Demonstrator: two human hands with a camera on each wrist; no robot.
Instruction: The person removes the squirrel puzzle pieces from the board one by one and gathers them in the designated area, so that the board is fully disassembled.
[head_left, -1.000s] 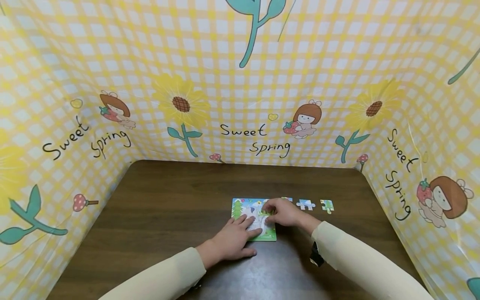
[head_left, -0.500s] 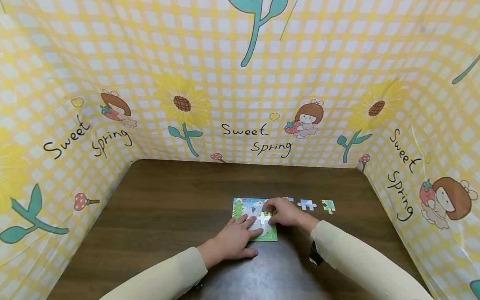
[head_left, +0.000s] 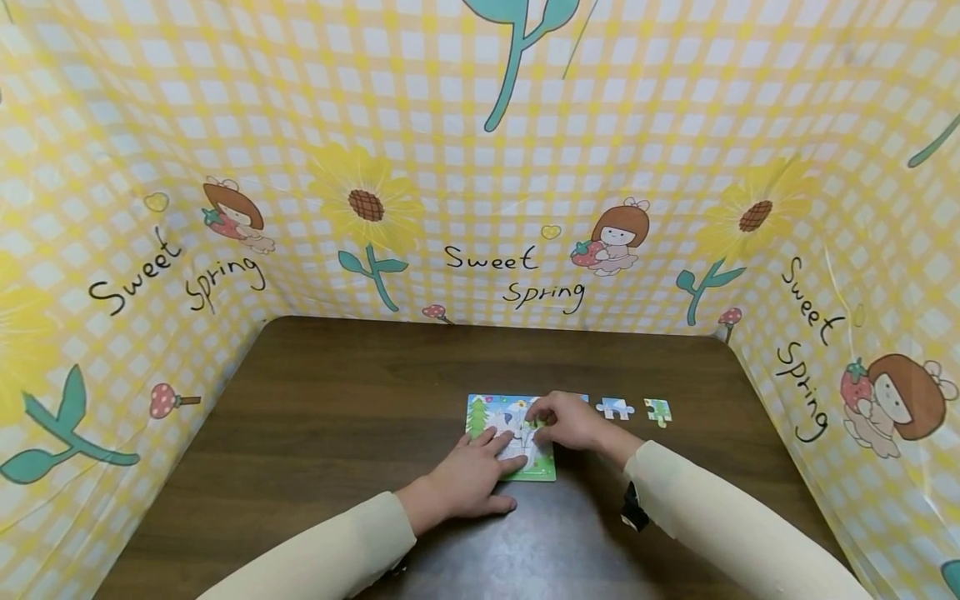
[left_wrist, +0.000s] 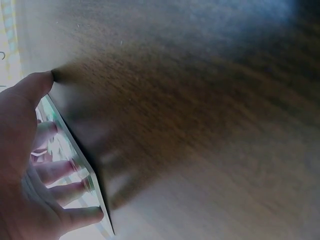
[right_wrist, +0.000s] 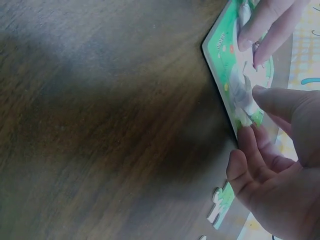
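Observation:
A jigsaw puzzle board (head_left: 477,414) with a green border and a picture of fir trees lies on the brown table. My left hand (head_left: 463,479) rests on its near-left part with fingers spread, and in the left wrist view the fingertips (left_wrist: 90,215) lie over the board's edge. At the board's right side, my right hand (head_left: 570,422) pinches a puzzle piece (right_wrist: 245,99) between thumb and fingers, low over the picture. The piece sits a little tilted among its neighbours in the right wrist view. My hands cover part of the picture.
To the right of the board lie loose puzzle pieces, a blue-and-white one (head_left: 616,408) and a green one (head_left: 658,411). Another piece (head_left: 582,398) shows partly behind my right hand. A yellow checked cloth (head_left: 480,200) walls the table's back and sides.
Both hands stay nearly in place. The piece under my right fingers shone brightly half a second ago and now catches less light, its tilt slightly altered.

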